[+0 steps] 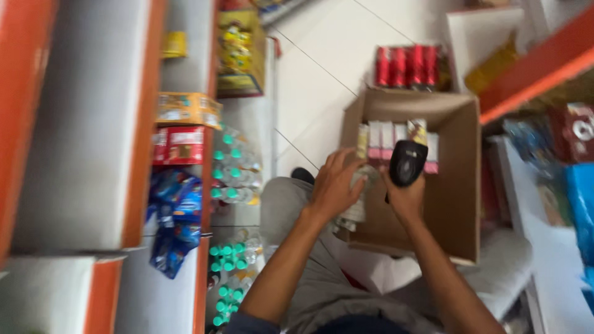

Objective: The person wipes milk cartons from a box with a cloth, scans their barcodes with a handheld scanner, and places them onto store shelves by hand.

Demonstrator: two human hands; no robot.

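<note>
Scanning step, it seems: right hand [405, 196] grips a black scanner [408, 162] over the cardboard box [461, 185]; left hand [334, 185], fingers spread, clasps a packet [357, 210] at the scanner's nine o'clock. Aiming the scanner at the packet likely comes next.

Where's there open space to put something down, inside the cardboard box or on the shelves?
Inside the cardboard box, the right half is bare, bordered by the row of small cartons and the right hand holding the black scanner. The grey shelf at left is bare. Bottled water crowds below.

Bare forearms, no watch visible — grey trousers [291, 210], perhaps a dark sleeve [247, 325] at the blurred edge.
</note>
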